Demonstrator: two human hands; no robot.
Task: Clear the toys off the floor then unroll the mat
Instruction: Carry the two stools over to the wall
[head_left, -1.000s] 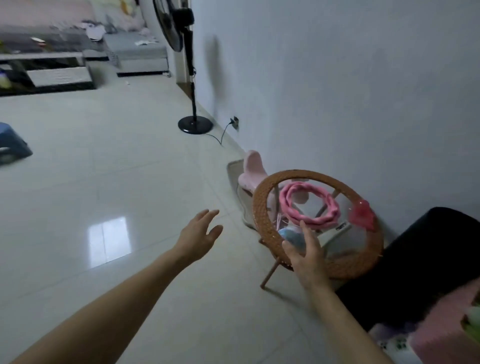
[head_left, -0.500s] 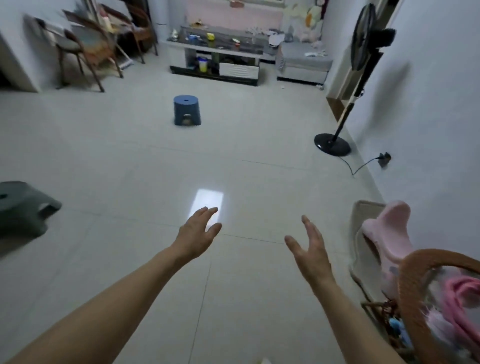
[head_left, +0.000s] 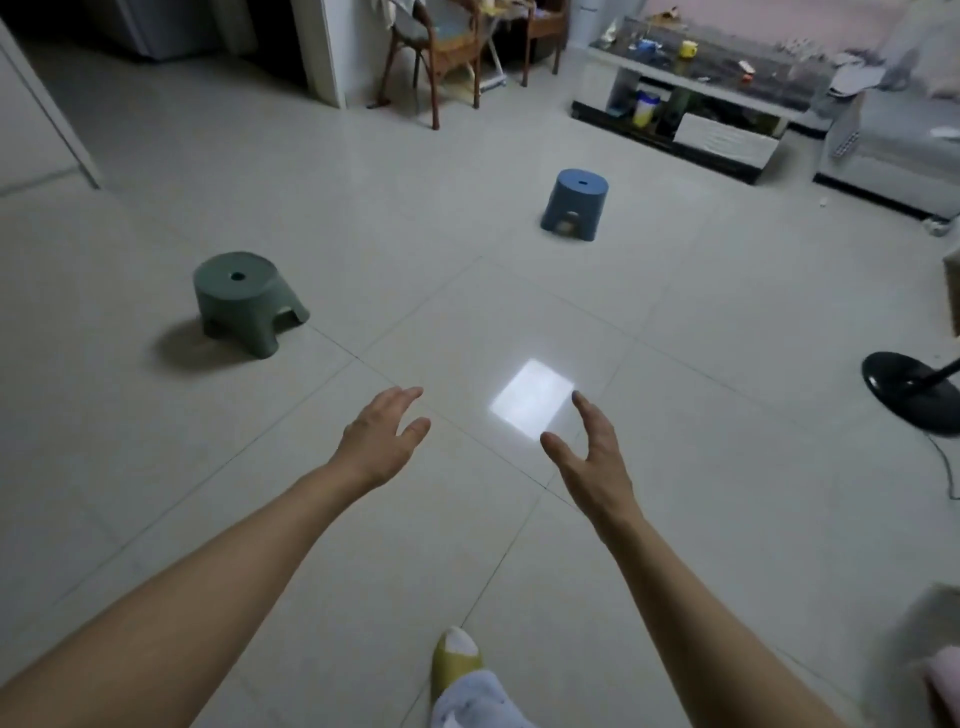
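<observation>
Floor (head_left: 467, 249) of pale glossy tile; your left hand (head_left: 382, 441) and right hand (head_left: 592, 457) spread, grasping nothing.
Compared with half a second ago, green stool (head_left: 247, 301) now sits fully in view; wicker table gone.

1. Pale glossy tiled floor (head_left: 675, 467) beneath me, with a bright rectangular reflection (head_left: 532, 397) near its centre.
2. Green stool (head_left: 247, 301) standing on the tiles to my left.
3. Blue stool (head_left: 574, 202) standing farther off, well apart from the green one.
4. Black round fan base (head_left: 909, 389) resting at the right edge, a cord trailing from it.
5. Low TV cabinet (head_left: 727, 140) and wooden chair (head_left: 441, 57) standing at the far side.
6. My yellow-and-white socked foot (head_left: 457, 657) planted at the bottom edge.
</observation>
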